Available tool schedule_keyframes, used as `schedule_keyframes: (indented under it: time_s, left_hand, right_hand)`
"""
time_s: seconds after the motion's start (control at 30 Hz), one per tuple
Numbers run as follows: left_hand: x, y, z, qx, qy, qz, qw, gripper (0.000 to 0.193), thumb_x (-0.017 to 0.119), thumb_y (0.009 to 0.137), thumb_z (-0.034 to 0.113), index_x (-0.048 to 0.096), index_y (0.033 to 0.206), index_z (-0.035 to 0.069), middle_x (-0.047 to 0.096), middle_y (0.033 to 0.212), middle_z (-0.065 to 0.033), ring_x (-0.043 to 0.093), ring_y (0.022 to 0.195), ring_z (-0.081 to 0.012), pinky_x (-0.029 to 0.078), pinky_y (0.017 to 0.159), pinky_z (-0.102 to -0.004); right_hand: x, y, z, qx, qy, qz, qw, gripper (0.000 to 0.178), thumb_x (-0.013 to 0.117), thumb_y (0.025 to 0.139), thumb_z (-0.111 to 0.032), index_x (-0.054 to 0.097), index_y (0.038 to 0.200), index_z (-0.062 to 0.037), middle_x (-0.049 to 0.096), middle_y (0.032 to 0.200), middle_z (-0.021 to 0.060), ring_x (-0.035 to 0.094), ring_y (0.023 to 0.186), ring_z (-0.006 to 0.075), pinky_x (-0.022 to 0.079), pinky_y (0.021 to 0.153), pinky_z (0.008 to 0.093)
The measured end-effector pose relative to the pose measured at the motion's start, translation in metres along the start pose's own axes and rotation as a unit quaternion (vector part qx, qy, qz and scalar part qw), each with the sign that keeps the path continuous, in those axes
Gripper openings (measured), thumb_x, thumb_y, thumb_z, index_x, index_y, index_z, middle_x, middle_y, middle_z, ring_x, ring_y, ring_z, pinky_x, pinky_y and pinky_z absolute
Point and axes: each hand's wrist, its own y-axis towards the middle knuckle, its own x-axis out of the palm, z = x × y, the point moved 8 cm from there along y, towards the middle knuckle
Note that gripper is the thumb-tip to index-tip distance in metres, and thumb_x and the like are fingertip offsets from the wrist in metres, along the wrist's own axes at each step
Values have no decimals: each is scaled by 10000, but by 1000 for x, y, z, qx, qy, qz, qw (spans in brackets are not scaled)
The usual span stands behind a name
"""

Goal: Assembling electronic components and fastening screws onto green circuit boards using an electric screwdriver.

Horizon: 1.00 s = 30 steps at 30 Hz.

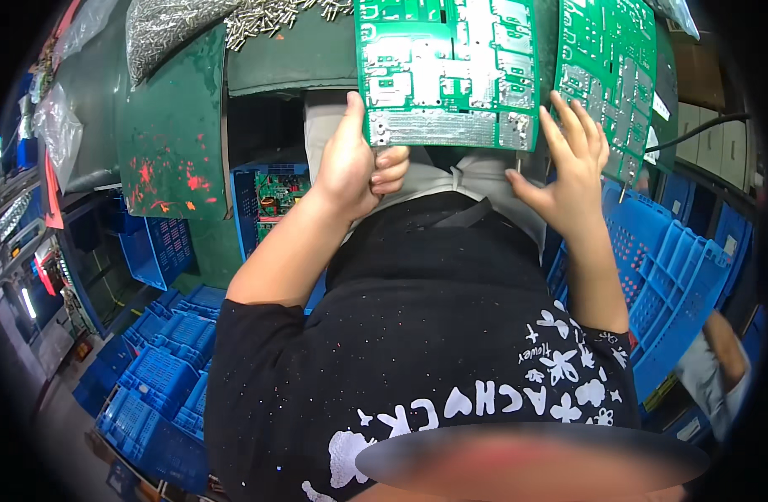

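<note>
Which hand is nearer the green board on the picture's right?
Right. The right hand, fingers spread, is at the right-side board's lower left edge in view. The left hand is farther left, holding the other green board near its lower left corner.

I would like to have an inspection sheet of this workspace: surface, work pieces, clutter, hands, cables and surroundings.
Surface: green worktop, marked with red and orange spots at the left.
Work pieces: central circuit board, green with silvery solder areas; second circuit board, also green, to its right.
Clutter: clear bag full of small metal parts; loose metal pieces beside it.
Hands: left hand grips the central board's near left corner; right hand is open by its near right corner, contact unclear.
Cables: one black cable at the right.
Surroundings: blue crates at lower left; another person's arm at far right.
</note>
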Motion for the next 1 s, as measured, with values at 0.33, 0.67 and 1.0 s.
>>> schedule_keyframes:
  time_s: [0.33, 0.67, 1.0]
  left_hand:
    - [4, 2, -1, 19, -14, 0, 1000, 673, 164, 929, 654, 502, 1076, 91, 277, 533, 47, 210, 398, -67, 211, 377, -207]
    - [5, 1, -3, 11, -19, 2, 1000, 655, 174, 925, 661, 498, 1064, 110, 286, 549, 39, 214, 399, -68, 212, 376, -203]
    - [5, 2, -5, -12, -19, -8, 1000, 651, 158, 921, 667, 493, 1044, 123, 277, 545, 41, 197, 403, -62, 190, 376, -205]
  right_hand:
    - [-26, 18, -29, -41, 28, 84, 995, 909, 730, 679, -436, 345, 1393, -27, 339, 1442, 184, 259, 1350, 380, 140, 1087, 506]
    - [24, 83, -84, -113, -61, -40, 991, 704, 535, 857, -488, 372, 1396, -65, 321, 1477, 110, 271, 1379, 275, 157, 1107, 496]
    - [29, 86, -82, -113, -72, -63, 989, 725, 520, 849, -527, 378, 1396, -72, 332, 1475, 100, 266, 1382, 278, 141, 1108, 493]
